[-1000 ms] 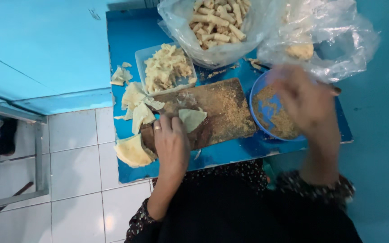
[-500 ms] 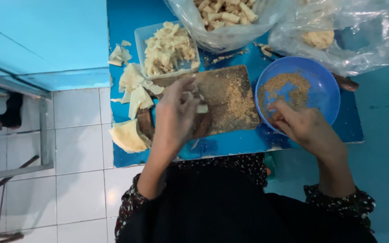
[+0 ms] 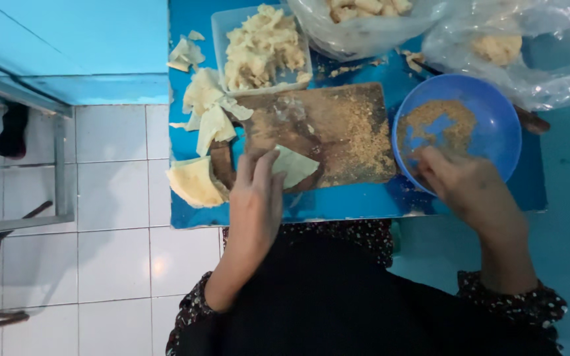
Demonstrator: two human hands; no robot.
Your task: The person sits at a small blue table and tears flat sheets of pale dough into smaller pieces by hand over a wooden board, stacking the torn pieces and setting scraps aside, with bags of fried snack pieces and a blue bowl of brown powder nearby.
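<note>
Left hand [image 3: 257, 198] flat, fingers spread on pale wrapper [image 3: 295, 166] atop wooden board [image 3: 338, 132] mid-frame, right hand [image 3: 464, 186] fingertips pinched inside blue bowl [image 3: 496, 125] of crumbs, blue worktop [image 3: 338, 201]

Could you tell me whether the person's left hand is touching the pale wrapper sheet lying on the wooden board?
Touching. The head view shows the left hand with its fingertips pressed flat onto the pale wrapper sheet on the wooden board.

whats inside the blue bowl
The blue bowl holds a thin scatter of brown crumbs, with bare blue bottom showing through. The right hand covers the bowl's near edge, so what lies under it cannot be seen.
</note>
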